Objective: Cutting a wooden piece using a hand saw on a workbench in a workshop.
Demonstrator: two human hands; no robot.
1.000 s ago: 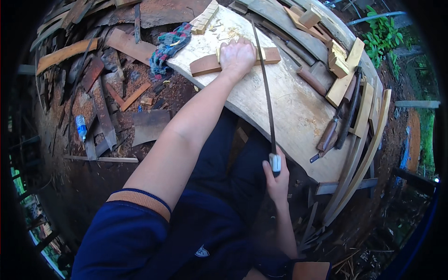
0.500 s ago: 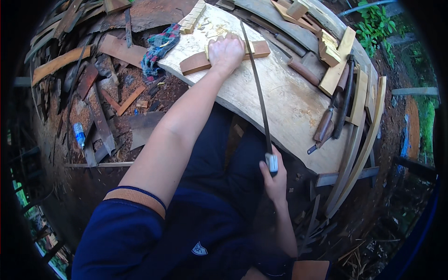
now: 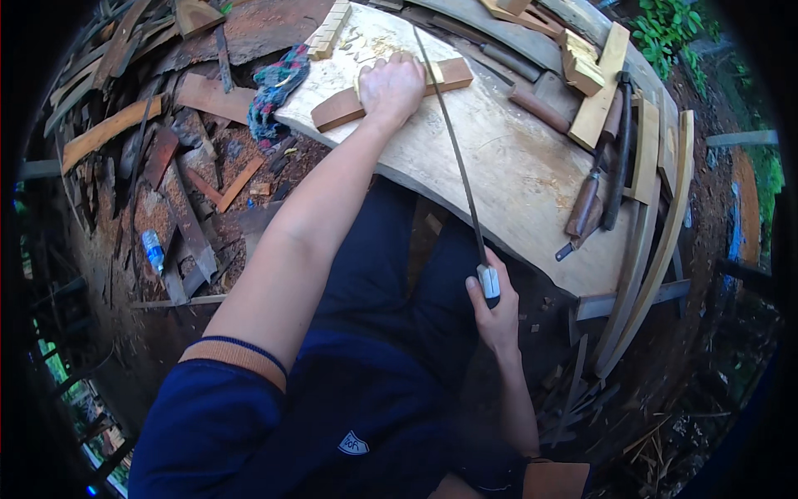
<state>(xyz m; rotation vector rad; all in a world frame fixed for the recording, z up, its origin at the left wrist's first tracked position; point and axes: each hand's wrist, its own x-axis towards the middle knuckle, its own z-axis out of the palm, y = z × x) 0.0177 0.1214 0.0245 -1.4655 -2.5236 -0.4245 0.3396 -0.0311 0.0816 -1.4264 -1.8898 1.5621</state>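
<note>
My left hand (image 3: 394,90) is closed over a brown wooden block (image 3: 337,112), pressing it against the pale wooden slab (image 3: 532,208). A strip of pale yellow wood (image 3: 435,75) shows beside my fingers on the block. In my right hand (image 3: 499,312), low and near my lap, is the light grey-and-dark handle of a handsaw (image 3: 489,282). Its long thin blade (image 3: 455,145), seen almost edge-on, runs away from me across the block just right of my left hand. Whether its teeth touch the wood I cannot tell.
A notched wooden piece (image 3: 331,32) and a checked cloth (image 3: 274,91) lie at the slab's far left. Wooden-handled tools (image 3: 586,204) and pale boards (image 3: 600,91) line its right side. Scrap wood (image 3: 112,133), shavings and a plastic bottle (image 3: 153,251) cover the ground at left.
The whole view has shifted and turned slightly. Both hands keep their grips, and the saw stays across the block in nearly the same place.
</note>
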